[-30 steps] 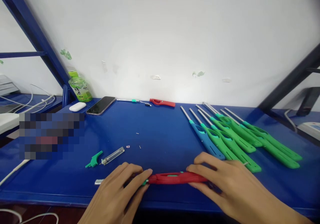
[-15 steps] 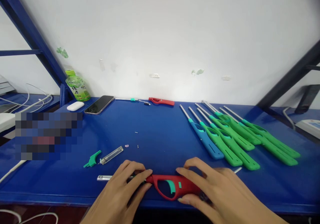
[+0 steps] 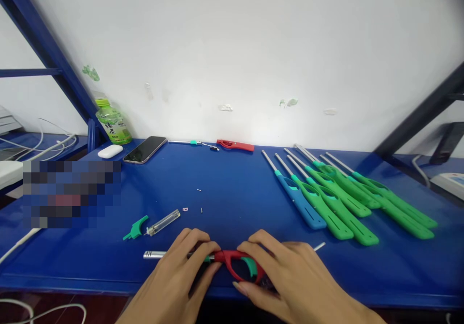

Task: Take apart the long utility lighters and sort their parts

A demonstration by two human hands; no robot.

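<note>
Seeing right hand (image 3: 290, 272) shifted toward left hand (image 3: 179, 272); I read both hands' fingers pinching red lighter (image 3: 222, 256), probably steadier around green trigger (image 3: 251, 267).

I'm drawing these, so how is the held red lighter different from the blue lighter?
The left hand and right hand grip the red lighter, hiding part of it; the blue lighter lies in full view on the table. The red lighter points left across the picture; the blue lighter points toward the wall. Both have silvery rods and green parts.
</note>
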